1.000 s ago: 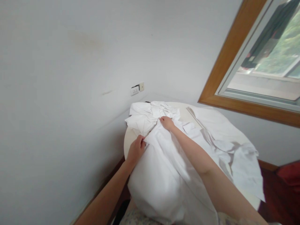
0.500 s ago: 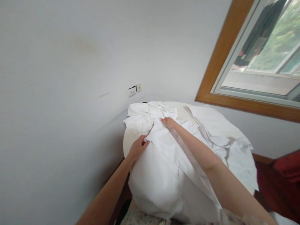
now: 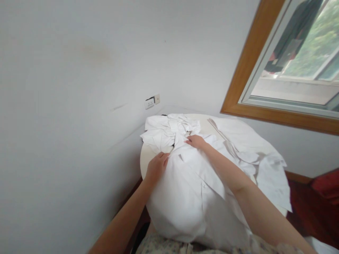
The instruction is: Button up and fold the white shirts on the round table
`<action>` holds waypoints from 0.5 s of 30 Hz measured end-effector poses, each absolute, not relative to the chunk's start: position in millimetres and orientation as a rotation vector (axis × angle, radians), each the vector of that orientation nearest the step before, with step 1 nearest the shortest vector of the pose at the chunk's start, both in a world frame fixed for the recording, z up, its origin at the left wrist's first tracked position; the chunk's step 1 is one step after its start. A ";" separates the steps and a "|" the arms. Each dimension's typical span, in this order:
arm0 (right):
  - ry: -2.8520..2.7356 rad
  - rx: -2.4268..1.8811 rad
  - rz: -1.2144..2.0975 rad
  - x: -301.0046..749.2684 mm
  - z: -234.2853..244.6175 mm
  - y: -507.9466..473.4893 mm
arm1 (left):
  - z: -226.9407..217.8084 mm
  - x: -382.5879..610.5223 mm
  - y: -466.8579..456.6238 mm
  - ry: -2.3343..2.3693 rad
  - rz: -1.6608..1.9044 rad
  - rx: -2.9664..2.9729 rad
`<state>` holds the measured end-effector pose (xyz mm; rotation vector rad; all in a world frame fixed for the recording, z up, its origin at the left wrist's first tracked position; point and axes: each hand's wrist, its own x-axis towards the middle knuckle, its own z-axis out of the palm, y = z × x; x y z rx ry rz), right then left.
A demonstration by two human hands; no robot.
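Note:
A white buttoned shirt (image 3: pixel 182 197) spreads over the near side of the round table (image 3: pixel 144 158) and hangs down toward my lap. My left hand (image 3: pixel 159 164) pinches its left edge, fingers closed on the cloth. Farther in, my right hand (image 3: pixel 196 141) grips the same shirt near its top, fingers curled around the fabric. A small button shows on the front placket. Just beyond my hands lies a crumpled white garment (image 3: pixel 159 127), bunched at the table's far left.
More white cloth (image 3: pixel 243 135) lies folded along the right side of the table, with one piece draping over the edge. A wall socket (image 3: pixel 149 103) is behind the table. A wood-framed window (image 3: pixel 238 90) is at the right, and red fabric (image 3: pixel 327 187) lies at the lower right.
My right hand has shifted slightly right and nearer to me, drawing the shirt's top with it. The front placket and button now show more plainly. My left hand stays nearly in place.

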<state>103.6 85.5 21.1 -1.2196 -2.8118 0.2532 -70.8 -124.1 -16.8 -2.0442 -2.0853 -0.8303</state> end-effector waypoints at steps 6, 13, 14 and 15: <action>-2.837 -1.229 0.222 120.4 17.9 89.5 | -13.6 -64.4 -125.4 -1.928 -0.656 -2.222; -2.685 -1.307 0.483 73.4 28.1 99.4 | -14.6 -64.6 -125.2 -1.957 -0.688 -2.221; -2.645 -1.307 0.501 64.7 26.4 100.1 | -16.1 -65.6 -125.4 -1.963 -0.701 -2.215; -2.598 -1.299 0.516 57.1 24.2 100.8 | -17.9 -66.5 -125.5 -1.965 -0.716 -2.207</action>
